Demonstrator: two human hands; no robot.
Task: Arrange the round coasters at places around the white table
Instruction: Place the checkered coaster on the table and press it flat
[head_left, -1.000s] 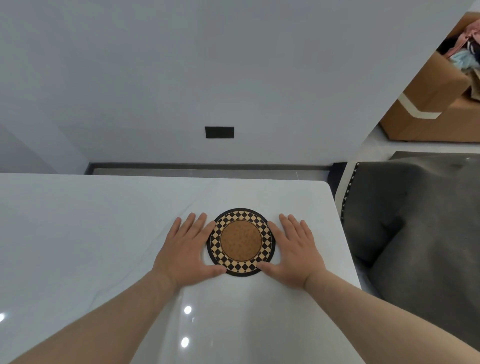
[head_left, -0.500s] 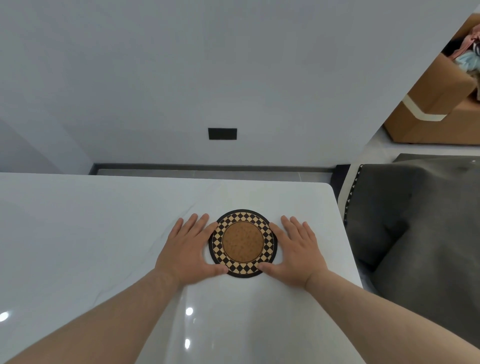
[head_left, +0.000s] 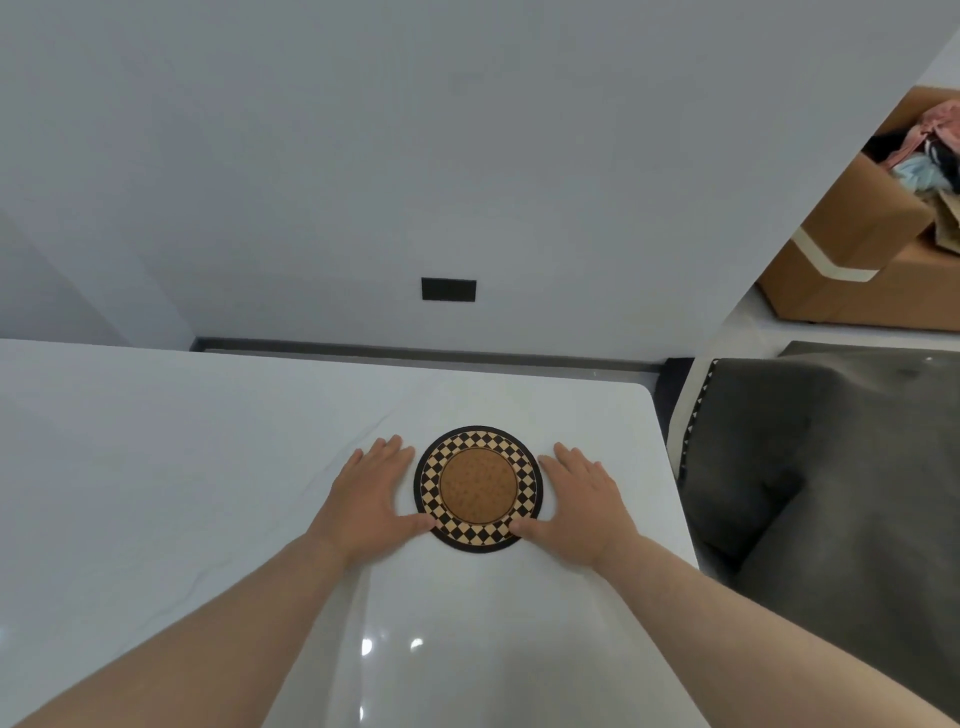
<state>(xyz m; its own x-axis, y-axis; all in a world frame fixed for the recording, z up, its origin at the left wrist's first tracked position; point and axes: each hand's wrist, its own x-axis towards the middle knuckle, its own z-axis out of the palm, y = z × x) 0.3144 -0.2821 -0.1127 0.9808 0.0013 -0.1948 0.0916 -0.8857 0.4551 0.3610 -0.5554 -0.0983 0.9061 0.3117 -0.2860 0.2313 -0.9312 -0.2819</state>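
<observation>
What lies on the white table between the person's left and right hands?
In the head view, a round coaster with a checkered rim and cork centre lies flat between the left hand and right hand, both thumbs touching its near edge.

Left hand (head_left: 370, 498), right hand (head_left: 581, 503) flat, spread.

This looks like a room in a home, likely a dining or living area. A glossy white table (head_left: 156, 467) with rounded corners fills the lower half of the view. At 3 o'clock beside it sits a dark grey upholstered seat (head_left: 831, 467) with patterned trim along its edge. At 1 o'clock an open cardboard box (head_left: 852, 260) holds jumbled clothes. Plain white walls rise at 12 o'clock, with a black wall socket plate (head_left: 448, 289) set low above a dark skirting strip (head_left: 415, 352).
</observation>
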